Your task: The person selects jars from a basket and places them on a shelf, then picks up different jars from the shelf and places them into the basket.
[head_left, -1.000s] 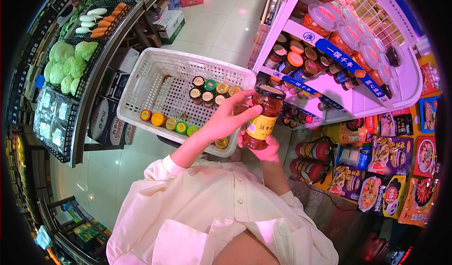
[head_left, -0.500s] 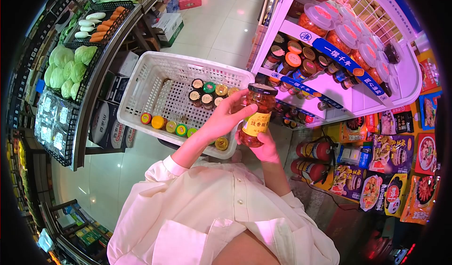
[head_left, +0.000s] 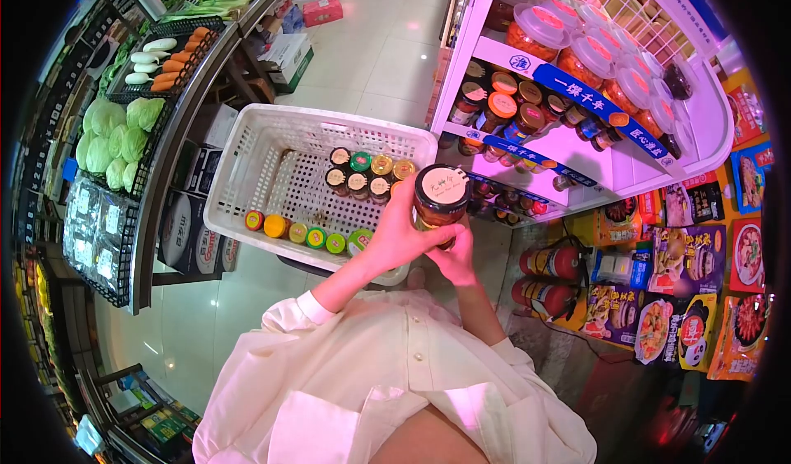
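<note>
Both of my hands are around a glass jar (head_left: 443,190) with a dark lid and a cream paper seal on top. My left hand (head_left: 394,232) grips its left side, with the thumb across the front. My right hand (head_left: 456,260) is closed at the lower part, its fingers partly hidden behind the jar. Beyond my left hand stands a white plastic basket (head_left: 227,163). Inside are dark-lidded jars (head_left: 358,185) in short rows and a line of jars with red, yellow and green lids (head_left: 315,237).
At right, a white shelf unit (head_left: 486,49) holds jars and clear-lidded tubs (head_left: 531,33). Red fire extinguishers (head_left: 548,262) stand below it, beside packaged foods (head_left: 692,262). A vegetable stand (head_left: 156,217) with cabbages (head_left: 107,118) and carrots (head_left: 175,67) lines the left.
My hands have tilted the jar, so its lid top now faces me and the yellow front label is out of sight. The view has shifted slightly.
</note>
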A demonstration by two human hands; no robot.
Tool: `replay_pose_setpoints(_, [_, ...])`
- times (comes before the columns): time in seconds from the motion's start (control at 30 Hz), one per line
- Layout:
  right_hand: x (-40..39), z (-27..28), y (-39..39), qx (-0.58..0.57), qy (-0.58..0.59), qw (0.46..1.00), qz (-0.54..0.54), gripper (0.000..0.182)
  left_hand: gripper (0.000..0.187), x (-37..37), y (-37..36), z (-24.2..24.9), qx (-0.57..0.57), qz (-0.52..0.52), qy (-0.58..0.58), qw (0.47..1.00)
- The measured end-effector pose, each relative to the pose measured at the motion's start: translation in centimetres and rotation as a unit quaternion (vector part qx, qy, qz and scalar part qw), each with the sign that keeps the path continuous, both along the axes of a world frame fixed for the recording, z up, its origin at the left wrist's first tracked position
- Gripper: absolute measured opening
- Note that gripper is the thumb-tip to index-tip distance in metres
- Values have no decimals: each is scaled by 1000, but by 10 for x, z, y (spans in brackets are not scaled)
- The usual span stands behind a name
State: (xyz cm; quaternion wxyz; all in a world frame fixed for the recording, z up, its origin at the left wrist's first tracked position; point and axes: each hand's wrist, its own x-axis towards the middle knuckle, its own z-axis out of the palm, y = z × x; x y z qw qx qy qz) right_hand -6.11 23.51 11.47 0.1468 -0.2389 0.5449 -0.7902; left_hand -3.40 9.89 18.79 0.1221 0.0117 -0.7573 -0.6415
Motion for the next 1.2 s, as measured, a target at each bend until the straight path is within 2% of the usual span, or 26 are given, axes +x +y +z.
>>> replay_pose_setpoints(0.13, [0,-3,4,23,29,999,-30,72,79,2,4,2,17,-21,14,1000])
replay_pose_setpoints(0.23, [-15,-11,28,180,124,976,-6,69,79,1,1,2,-25,-30,33,999])
replay_pose_setpoints(0.33, [-29,19,54,191,79,978,37,66,77,-1,-1,-6,-59,-38,19,997])
replay_pose_setpoints(0.4, [-28,53,65,147,11,989,28,69,77,-4,2,-15,-30,-48,26,998])
replay_pose_setpoints(0.47, [-27,62,68,170,34,985,11,72,77,-8,5,-24,-56,-68,0,996])
replay_pose_setpoints(0.53, [-24,78,64,276,162,947,-26,75,77,-12,13,-29,-82,-90,24,992])
replay_pose_setpoints(0.77, [-30,74,76,358,162,906,-159,75,77,-37,52,-47,-80,-126,21,989])
replay_pose_setpoints(0.9, [-56,66,96,347,184,883,-256,68,88,-60,80,-45,-96,-113,39,988])
replay_pose_setpoints(1.0, [-92,58,120,314,138,882,-321,69,87,-69,90,-42,-128,-105,33,986])
replay_pose_setpoints(1.07, [-122,57,132,237,124,895,-356,70,85,-65,90,-43,-137,-121,14,983])
replay_pose_setpoints(1.1, [-137,53,141,288,133,859,-401,72,79,-61,90,-47,-145,-123,2,982])
replay_pose_setpoints(1.2, [-177,54,152,333,178,802,-463,73,75,-51,91,-60,-141,-133,-49,980])
